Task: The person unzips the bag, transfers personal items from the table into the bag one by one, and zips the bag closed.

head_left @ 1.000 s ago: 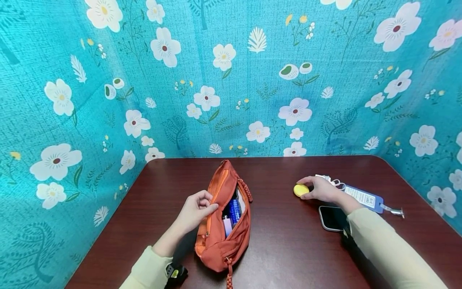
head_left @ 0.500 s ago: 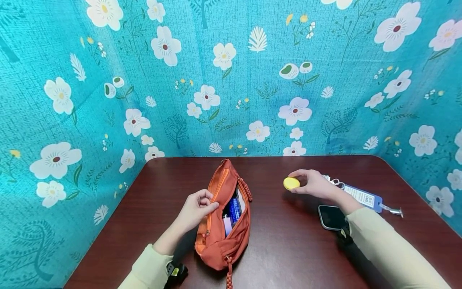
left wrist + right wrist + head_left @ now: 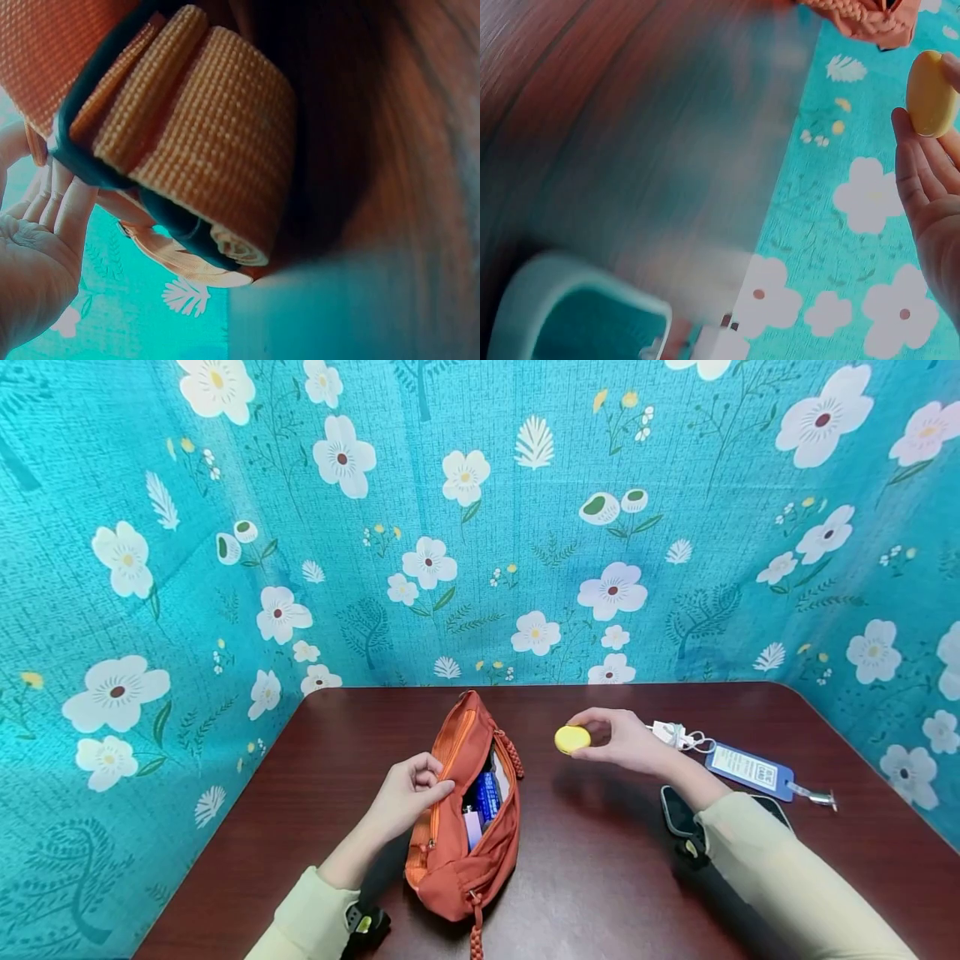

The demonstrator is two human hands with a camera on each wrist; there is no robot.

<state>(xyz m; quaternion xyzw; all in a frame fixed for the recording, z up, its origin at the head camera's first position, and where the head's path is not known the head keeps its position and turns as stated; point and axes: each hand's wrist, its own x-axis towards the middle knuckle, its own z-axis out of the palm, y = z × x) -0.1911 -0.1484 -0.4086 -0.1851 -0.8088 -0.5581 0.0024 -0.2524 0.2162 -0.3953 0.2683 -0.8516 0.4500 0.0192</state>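
Two hands are busy: the left hand (image 3: 401,797) pinches the orange bag (image 3: 450,831) by its edge, probably to hold its mouth wide; the right hand (image 3: 628,743) grasps a round yellow object (image 3: 572,740) above the table (image 3: 600,885), right of the bag.

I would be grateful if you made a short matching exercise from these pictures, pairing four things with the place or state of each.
Things:
1. Yellow round object
2. Orange bag
3. Blue tag
4. Phone

Places and states:
A. Partly hidden in the head view by the right sleeve
B. Lying near the white cable bundle
C. Held in the right hand
D. Unzipped, its edge held by the left hand

Pairs: 1-C, 2-D, 3-B, 4-A.
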